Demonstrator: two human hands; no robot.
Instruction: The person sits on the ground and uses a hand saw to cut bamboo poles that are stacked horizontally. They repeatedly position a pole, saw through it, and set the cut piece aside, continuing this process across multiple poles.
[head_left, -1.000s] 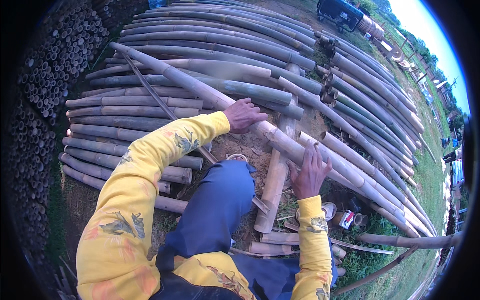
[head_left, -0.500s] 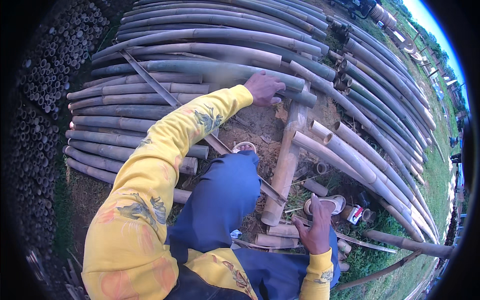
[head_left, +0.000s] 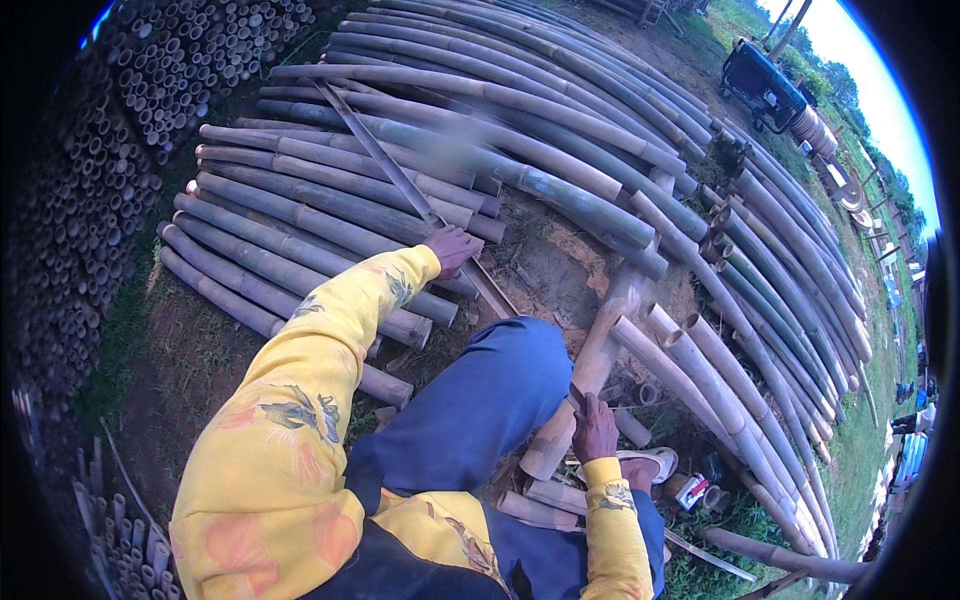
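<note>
A long, narrow bar with an angled profile, apparently metal, lies slantwise from the far-left bamboo pile toward me. My left hand is closed round it near the middle. Beyond that hand the bar passes behind my bent knee in blue trousers. Its near end shows beside my right hand, whose fingers are curled shut on it. Under the bar lie bamboo poles, their cut ends pointing right. A greenish bamboo pole lies to the right of my left hand, untouched.
A thick round post lies crosswise on the dirt ahead. More bamboo poles are stacked to the right. Upright bundled bamboo fills the left side. A small red-and-white box sits by my sandalled foot. Farther back stands a dark machine.
My left hand has left the greenish pole, moved left and closed on the bar. My right hand, open before, has gripped the bar's near end. The view has shifted.
</note>
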